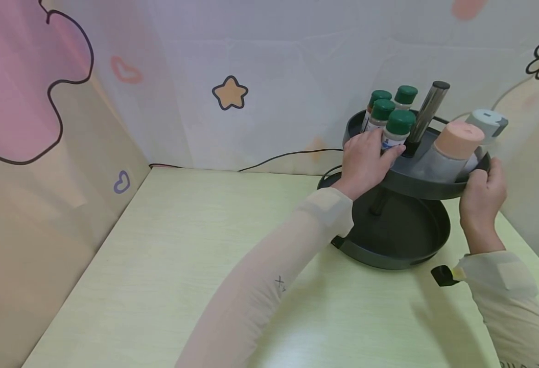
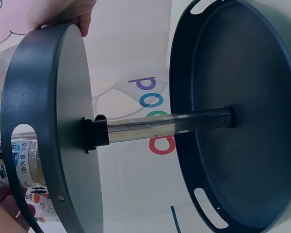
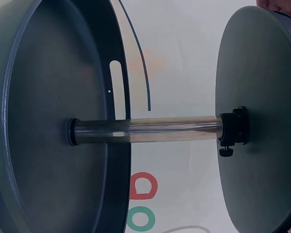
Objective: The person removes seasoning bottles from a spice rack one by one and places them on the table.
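Observation:
A dark two-tier round rack stands at the right of the table, several green-capped spice jars on its upper tray. My left hand reaches over that tray's near-left rim and holds the front spice jar, thumb across its label. The left wrist view shows this labelled jar behind the rim's handle slot. At the right side, my right hand grips the upper tray's rim. A pink-capped bottle and a pale-capped container stand on the tray near that hand.
Below, the lower tray sits on the pale green table. A metal pole with a black screw collar joins the tiers. Behind the rack hangs a printed wall sheet, with a black cable along it.

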`<state>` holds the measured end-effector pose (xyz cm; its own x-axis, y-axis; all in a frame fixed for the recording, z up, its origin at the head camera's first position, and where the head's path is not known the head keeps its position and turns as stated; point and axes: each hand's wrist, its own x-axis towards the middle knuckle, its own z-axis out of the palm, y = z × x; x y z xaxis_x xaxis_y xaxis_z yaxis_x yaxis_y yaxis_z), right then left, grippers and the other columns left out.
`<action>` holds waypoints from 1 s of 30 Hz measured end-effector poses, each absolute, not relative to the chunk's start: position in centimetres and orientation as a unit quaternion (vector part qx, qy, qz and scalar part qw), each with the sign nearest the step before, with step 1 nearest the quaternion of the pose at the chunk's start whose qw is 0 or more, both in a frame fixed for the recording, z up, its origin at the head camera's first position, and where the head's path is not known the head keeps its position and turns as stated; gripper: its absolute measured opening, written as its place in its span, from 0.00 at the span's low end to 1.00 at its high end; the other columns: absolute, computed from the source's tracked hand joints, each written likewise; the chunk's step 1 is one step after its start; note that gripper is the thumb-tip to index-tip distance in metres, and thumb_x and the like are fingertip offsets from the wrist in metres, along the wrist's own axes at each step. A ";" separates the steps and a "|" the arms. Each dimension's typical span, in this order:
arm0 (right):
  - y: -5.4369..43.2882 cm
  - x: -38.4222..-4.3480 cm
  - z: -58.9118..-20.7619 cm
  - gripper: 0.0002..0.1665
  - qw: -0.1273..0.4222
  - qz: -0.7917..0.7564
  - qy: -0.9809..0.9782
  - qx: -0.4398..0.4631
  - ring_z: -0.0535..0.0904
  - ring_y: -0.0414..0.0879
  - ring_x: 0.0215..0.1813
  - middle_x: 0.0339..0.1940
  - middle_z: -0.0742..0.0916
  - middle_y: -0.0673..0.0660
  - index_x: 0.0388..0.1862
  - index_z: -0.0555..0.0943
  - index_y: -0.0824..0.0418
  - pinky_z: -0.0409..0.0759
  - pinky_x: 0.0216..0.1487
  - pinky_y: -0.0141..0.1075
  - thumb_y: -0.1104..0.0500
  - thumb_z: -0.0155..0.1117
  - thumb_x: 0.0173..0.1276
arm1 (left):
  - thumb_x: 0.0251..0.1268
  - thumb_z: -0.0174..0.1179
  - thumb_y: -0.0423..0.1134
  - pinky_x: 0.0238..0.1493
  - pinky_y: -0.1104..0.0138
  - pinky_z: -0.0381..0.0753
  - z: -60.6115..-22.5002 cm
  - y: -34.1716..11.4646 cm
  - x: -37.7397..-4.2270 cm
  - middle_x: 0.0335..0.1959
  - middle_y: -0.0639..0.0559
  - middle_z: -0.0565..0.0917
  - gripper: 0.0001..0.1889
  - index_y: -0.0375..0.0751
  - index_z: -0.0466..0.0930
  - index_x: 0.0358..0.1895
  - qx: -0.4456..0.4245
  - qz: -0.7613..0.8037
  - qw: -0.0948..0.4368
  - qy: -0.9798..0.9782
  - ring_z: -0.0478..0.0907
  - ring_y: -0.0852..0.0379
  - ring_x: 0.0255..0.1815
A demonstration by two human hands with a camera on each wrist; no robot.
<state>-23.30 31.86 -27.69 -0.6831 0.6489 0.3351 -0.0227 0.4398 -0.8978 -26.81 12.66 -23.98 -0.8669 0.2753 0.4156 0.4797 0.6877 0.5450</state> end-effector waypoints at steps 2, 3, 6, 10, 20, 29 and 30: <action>31.8 -23.3 -27.7 0.14 0.345 0.489 -0.776 -0.200 0.57 0.36 0.30 0.25 0.63 0.46 0.24 0.61 0.44 0.53 0.34 0.30 0.61 0.32 0.64 | 0.59 0.49 0.56 0.56 0.72 0.63 -23.9 12.6 -26.8 0.45 0.62 0.77 0.21 0.51 0.69 0.52 -0.213 -0.348 0.150 -0.900 0.70 0.66 0.48; 31.8 -23.3 -27.7 0.14 0.346 0.489 -0.775 -0.200 0.57 0.36 0.30 0.25 0.63 0.46 0.23 0.61 0.44 0.53 0.34 0.30 0.61 0.32 0.64 | 0.59 0.49 0.56 0.55 0.72 0.63 -23.8 12.6 -26.8 0.45 0.61 0.77 0.21 0.51 0.69 0.52 -0.215 -0.355 0.148 -0.898 0.71 0.66 0.48; 31.8 -23.3 -27.7 0.14 0.350 0.487 -0.775 -0.199 0.57 0.36 0.30 0.25 0.63 0.46 0.23 0.61 0.44 0.53 0.34 0.30 0.61 0.32 0.64 | 0.59 0.51 0.54 0.51 0.74 0.66 -23.6 12.5 -26.8 0.46 0.60 0.77 0.21 0.50 0.68 0.53 -0.219 -0.383 0.135 -0.887 0.71 0.66 0.47; 31.8 -23.3 -27.8 0.14 0.347 0.489 -0.775 -0.199 0.57 0.36 0.30 0.25 0.62 0.46 0.23 0.61 0.44 0.53 0.34 0.30 0.60 0.32 0.64 | 0.59 0.51 0.52 0.45 0.75 0.71 -23.3 12.4 -26.9 0.47 0.58 0.75 0.22 0.47 0.66 0.55 -0.223 -0.424 0.114 -0.870 0.72 0.66 0.46; 31.8 -23.3 -27.7 0.14 0.346 0.494 -0.772 -0.200 0.58 0.36 0.33 0.25 0.63 0.45 0.24 0.62 0.43 0.53 0.36 0.29 0.61 0.32 0.64 | 0.62 0.50 0.49 0.45 0.74 0.74 -23.1 12.0 -27.0 0.51 0.55 0.73 0.22 0.46 0.62 0.57 -0.229 -0.494 0.085 -0.834 0.73 0.64 0.46; 31.7 -23.3 -27.8 0.14 0.346 0.496 -0.772 -0.197 0.58 0.36 0.33 0.26 0.64 0.45 0.25 0.62 0.44 0.54 0.36 0.29 0.61 0.32 0.64 | 0.62 0.49 0.49 0.46 0.75 0.73 -23.0 11.6 -27.1 0.52 0.55 0.72 0.23 0.45 0.59 0.59 -0.235 -0.508 0.088 -0.824 0.72 0.64 0.47; 31.7 -23.3 -27.8 0.14 0.345 0.497 -0.771 -0.197 0.59 0.36 0.34 0.26 0.64 0.45 0.25 0.62 0.44 0.54 0.36 0.29 0.61 0.32 0.64 | 0.62 0.49 0.49 0.47 0.75 0.73 -23.0 11.6 -27.1 0.52 0.55 0.72 0.24 0.45 0.59 0.59 -0.235 -0.509 0.088 -0.823 0.71 0.64 0.48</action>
